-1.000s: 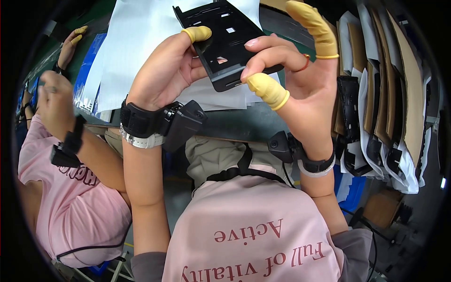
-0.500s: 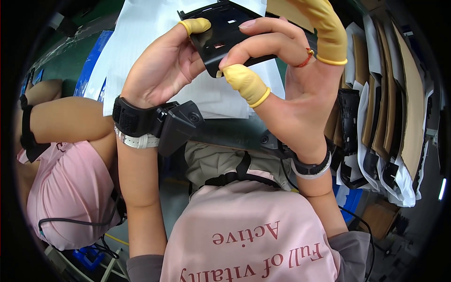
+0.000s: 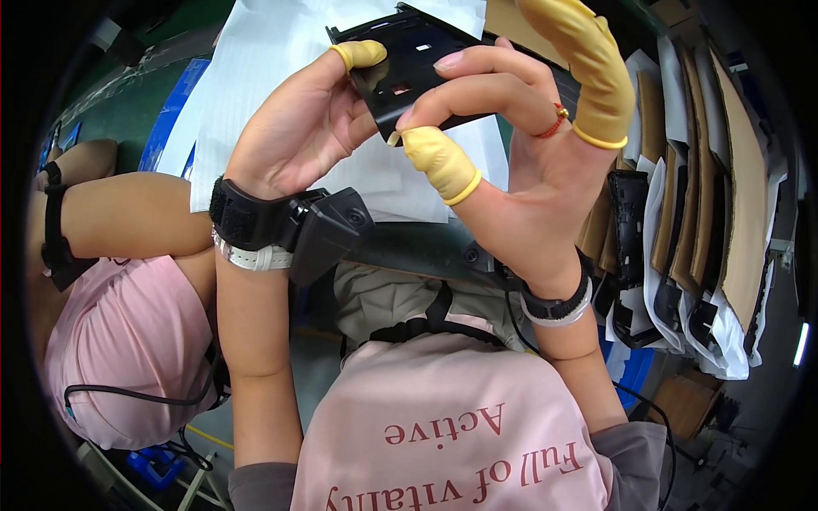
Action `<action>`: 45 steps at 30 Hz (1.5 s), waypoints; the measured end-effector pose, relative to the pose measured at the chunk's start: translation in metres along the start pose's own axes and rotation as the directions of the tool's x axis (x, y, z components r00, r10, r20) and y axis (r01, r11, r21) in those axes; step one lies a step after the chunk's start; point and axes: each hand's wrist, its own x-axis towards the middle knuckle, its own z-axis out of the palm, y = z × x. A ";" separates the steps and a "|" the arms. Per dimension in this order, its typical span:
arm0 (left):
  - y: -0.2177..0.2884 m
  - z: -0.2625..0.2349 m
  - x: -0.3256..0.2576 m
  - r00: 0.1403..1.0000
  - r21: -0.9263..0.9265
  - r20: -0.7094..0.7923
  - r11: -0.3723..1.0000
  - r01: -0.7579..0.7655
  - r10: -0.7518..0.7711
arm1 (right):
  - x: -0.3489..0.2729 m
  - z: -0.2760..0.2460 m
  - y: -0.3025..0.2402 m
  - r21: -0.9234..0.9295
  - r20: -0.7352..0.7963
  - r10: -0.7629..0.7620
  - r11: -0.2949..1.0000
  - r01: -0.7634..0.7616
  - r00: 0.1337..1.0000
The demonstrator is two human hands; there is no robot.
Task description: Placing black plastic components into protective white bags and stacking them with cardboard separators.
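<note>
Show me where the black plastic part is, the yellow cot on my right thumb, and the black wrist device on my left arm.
black plastic part point(image 3: 409, 72), head view, upper face.
yellow thumb cot point(image 3: 439, 162), head view, its middle.
black wrist device point(image 3: 319, 232), head view, boxy housing.

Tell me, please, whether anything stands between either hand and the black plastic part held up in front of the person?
Nothing visible does. The left hand and right hand both already grip the black plastic part directly; only the yellow finger cots on some fingers lie between skin and part.
</note>
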 end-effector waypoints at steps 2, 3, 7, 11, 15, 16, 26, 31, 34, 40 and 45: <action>-0.001 -0.003 0.000 0.999 -0.022 0.047 1.000 0.011 -0.010 | 0.000 0.001 -0.002 -0.010 -0.023 0.002 1.000 -0.003 1.000; -0.001 -0.004 0.000 1.000 -0.006 0.020 1.000 0.003 -0.002 | 0.000 0.003 -0.003 -0.015 -0.034 0.005 1.000 -0.005 0.999; -0.001 0.013 -0.001 0.988 0.086 -0.154 0.996 -0.012 0.025 | -0.003 0.009 -0.005 -0.036 -0.083 0.016 0.999 -0.019 0.996; -0.004 0.022 0.003 0.949 0.178 -0.309 0.984 -0.012 0.068 | -0.005 0.011 -0.006 -0.032 -0.096 0.071 0.997 -0.074 0.993; -0.002 0.017 0.001 0.975 0.135 -0.218 0.991 -0.007 0.036 | -0.005 0.007 -0.005 -0.085 0.007 0.135 0.987 -0.134 0.991; -0.002 0.016 0.001 0.981 0.122 -0.193 0.993 -0.002 0.025 | -0.003 0.008 -0.007 -0.085 0.007 0.134 0.988 -0.132 0.991; -0.002 0.012 -0.002 0.996 0.051 -0.089 0.999 0.015 -0.010 | -0.001 -0.003 0.006 0.467 0.064 0.245 0.849 -0.246 0.967; -0.001 0.011 0.001 0.990 0.079 -0.137 0.996 0.029 -0.018 | 0.007 0.006 -0.009 0.031 -0.016 0.283 0.959 -0.282 0.959; -0.008 0.018 0.007 0.918 0.266 -0.390 0.963 0.034 0.075 | 0.006 0.000 -0.001 0.481 -0.182 0.609 0.740 -0.470 0.772; -0.040 0.022 -0.001 0.897 0.465 -0.437 0.870 0.163 0.065 | -0.037 -0.027 0.023 0.319 0.303 0.788 0.446 -0.836 0.536; -0.054 0.019 -0.025 0.808 0.915 0.009 -0.330 0.231 0.590 | -0.045 -0.040 0.012 0.584 0.184 0.870 0.278 -0.762 0.458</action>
